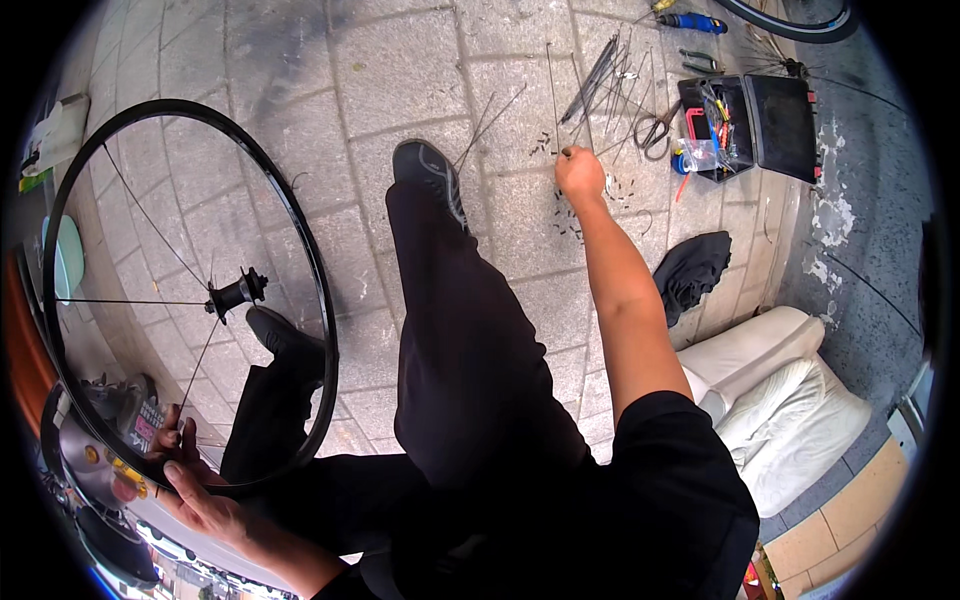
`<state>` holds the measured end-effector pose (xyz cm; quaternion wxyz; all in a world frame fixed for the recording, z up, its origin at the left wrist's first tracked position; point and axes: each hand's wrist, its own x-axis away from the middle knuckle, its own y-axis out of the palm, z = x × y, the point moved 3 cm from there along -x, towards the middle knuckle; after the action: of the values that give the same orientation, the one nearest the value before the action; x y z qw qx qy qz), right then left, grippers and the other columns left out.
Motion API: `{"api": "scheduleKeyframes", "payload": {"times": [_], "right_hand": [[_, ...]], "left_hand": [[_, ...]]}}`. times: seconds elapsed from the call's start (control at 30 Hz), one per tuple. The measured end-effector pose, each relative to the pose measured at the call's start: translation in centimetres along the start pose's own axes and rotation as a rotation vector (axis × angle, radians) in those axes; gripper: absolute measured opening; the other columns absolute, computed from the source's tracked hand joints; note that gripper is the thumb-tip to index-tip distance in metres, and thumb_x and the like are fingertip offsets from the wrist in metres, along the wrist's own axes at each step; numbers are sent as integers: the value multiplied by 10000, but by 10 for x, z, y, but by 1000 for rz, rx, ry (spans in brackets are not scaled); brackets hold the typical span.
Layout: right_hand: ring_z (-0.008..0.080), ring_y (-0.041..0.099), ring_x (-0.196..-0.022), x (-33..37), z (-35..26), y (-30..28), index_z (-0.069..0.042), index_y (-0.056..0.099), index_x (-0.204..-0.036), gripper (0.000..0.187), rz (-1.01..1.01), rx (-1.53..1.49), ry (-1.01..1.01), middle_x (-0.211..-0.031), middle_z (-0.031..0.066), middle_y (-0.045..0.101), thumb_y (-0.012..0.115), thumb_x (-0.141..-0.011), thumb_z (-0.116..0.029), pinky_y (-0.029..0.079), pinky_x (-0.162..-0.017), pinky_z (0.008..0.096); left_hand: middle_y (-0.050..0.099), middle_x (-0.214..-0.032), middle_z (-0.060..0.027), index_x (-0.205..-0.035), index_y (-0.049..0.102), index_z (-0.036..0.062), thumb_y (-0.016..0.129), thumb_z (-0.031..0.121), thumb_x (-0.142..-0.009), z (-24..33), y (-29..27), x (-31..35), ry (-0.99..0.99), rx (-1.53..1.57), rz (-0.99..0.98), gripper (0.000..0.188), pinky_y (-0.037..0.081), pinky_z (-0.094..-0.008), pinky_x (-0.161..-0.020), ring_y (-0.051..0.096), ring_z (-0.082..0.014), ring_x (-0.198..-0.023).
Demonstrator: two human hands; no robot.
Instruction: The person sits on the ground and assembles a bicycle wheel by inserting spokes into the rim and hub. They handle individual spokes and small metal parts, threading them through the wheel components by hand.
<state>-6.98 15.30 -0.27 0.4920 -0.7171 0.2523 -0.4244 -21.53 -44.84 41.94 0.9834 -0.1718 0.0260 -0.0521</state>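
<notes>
A black bicycle wheel rim [327, 330] stands up at my left, with its black hub [237, 293] hanging on a few thin spokes [130, 301]. My left hand [205, 495] grips the rim's lower edge, thumb on one side and fingers on the other. Out over the paving, my right hand [582, 178] is closed, fingertips pinched near small dark pieces [570, 232] scattered on the ground. One thin spoke [550, 95] runs right up to those fingertips; whether they hold it or a small piece is hidden. Beyond lies a loose bundle of spokes [592, 80].
Scissors [655, 135], pliers [700, 63] and a blue-handled tool [692, 22] lie far right, near an open black toolbox [782, 125]. A black cloth [692, 270] and a white cushion [800, 430] are beside my right arm. Another wheel [800, 28] sits at the top right.
</notes>
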Motion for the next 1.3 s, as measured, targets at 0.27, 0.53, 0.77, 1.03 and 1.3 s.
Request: {"api": "scheduleKeyframes", "payload": {"times": [0.27, 0.53, 0.77, 1.03, 1.3], "right_hand": [[432, 727, -1072, -12, -14, 11, -51, 806, -1091, 344, -89, -29, 41, -1107, 252, 764, 652, -936, -317, 573, -952, 494], [434, 743, -1039, 4, -11, -8, 11, 767, -1086, 345, -107, -149, 46, -1063, 266, 769, 651, -917, -266, 583, -950, 475], [175, 717, -647, 49, -45, -80, 58, 714, -996, 292, -147, -1044, 67, -846, 104, 733, 656, -979, -228, 577, -532, 311], [135, 680, -680, 219, -201, -288, 35, 714, -1057, 245, -237, -1180, -603, -861, 74, 706, 681, -1053, -207, 561, -603, 274], [177, 698, -752, 428, -287, -314, 27, 729, -1120, 157, -182, -586, -1582, -930, 115, 723, 729, -974, -31, 554, -675, 301]], "left_hand": [[609, -1247, -194, -1352, 492, -29, 512, 252, -1131, 4, 10, -2, -16, -53, 41, 358, 518, -502, -1072, 609, -422, -1319], [595, -1219, -195, -1395, 458, -62, 501, 208, -1132, 10, 30, 10, -14, -25, 58, 379, 537, -501, -1092, 600, -425, -1318], [655, -1169, -161, -1221, 509, -38, 565, 126, -1114, 7, 46, 32, 34, 13, 99, 204, 514, -455, -1094, 666, -309, -1227], [731, -973, -178, -1138, 546, -37, 646, 184, -1077, 26, 64, 86, 76, -200, 234, 250, 541, -390, -751, 703, -253, -825], [622, -828, -304, -1056, 468, -62, 668, 179, -1029, 31, 80, 120, 13, -94, 295, 313, 494, -529, -699, 663, -483, -786]]}}
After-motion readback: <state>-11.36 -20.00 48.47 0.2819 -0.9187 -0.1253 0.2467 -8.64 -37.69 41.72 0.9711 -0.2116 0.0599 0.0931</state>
